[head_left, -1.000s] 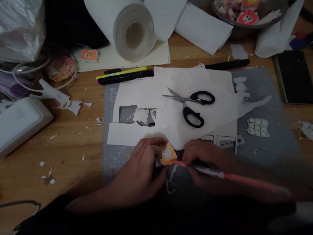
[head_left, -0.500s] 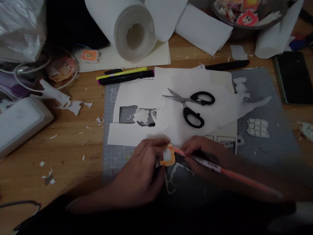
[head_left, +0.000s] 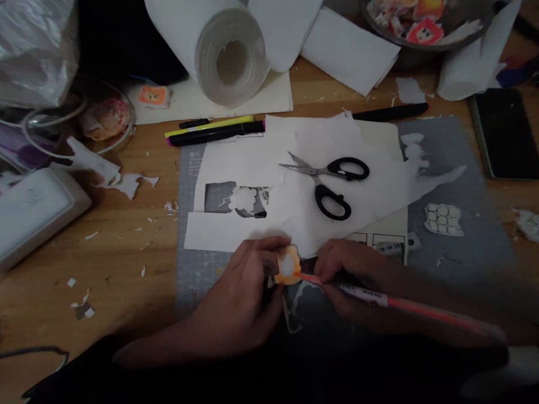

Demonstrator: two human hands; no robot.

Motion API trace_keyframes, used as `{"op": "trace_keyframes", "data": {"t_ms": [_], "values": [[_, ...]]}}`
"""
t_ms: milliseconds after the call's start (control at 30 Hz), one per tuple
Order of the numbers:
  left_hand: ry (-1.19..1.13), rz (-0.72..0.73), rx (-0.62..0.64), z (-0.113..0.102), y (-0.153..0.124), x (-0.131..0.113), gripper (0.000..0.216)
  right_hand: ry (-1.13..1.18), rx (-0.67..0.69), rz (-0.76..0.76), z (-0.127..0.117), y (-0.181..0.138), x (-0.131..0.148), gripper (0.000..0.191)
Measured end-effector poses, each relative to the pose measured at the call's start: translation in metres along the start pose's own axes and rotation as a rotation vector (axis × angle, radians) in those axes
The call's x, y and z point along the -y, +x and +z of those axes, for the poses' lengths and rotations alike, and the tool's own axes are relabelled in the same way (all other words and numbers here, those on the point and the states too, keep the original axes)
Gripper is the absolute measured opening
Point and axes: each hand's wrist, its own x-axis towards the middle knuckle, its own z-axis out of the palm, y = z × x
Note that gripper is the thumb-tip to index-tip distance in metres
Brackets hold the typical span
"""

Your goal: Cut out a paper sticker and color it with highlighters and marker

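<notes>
Between the fingers of my left hand [head_left: 252, 280] is a small paper cutout [head_left: 288, 264] with a scalloped outline, its border coloured orange around a white middle. My right hand [head_left: 345, 269] is closed around an orange marker [head_left: 366, 294], whose tip touches the cutout's lower right border. The back end of the marker points to the lower right over my forearm. Just beyond both hands lie white paper sheets [head_left: 240, 140] with a cut-out window. On them rest scissors [head_left: 330, 171] with black handles and parted blades. Below the cutout are thin paper offcuts [head_left: 295, 314], partly in shadow.
Several markers [head_left: 217, 132] lie behind the sheets on a grey cutting mat [head_left: 475, 168]. A phone [head_left: 507, 134] is at the right, a paper roll [head_left: 229, 56] at the back. A metal bowl [head_left: 429, 45] holds coloured cutouts. Paper scraps [head_left: 126, 182] litter the wooden table at left.
The marker tip has moved from the cutout's top right edge down to its lower right edge. My right hand has shifted slightly with it; my left hand stays nearly still.
</notes>
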Motion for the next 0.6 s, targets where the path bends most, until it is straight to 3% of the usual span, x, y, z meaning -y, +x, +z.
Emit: {"op": "trace_keyframes", "data": {"t_ms": [167, 300, 467, 600], "values": [[0.005, 0.021, -0.008, -0.0002, 0.001, 0.0, 0.027, 0.017, -0.11, 0.07, 0.0013, -0.0031, -0.0037, 0.008], [0.008, 0.016, -0.007, -0.0001, 0.0013, 0.0004, 0.026, -0.005, 0.011, -0.085, 0.0005, -0.0019, -0.0035, 0.01], [0.01, 0.013, -0.003, -0.0006, 0.0012, -0.0005, 0.027, -0.018, -0.078, 0.05, 0.0, -0.001, -0.002, 0.006], [0.017, 0.02, -0.006, -0.0012, 0.0013, -0.0015, 0.024, -0.05, -0.044, -0.078, 0.0028, 0.0003, -0.0029, 0.007]]}}
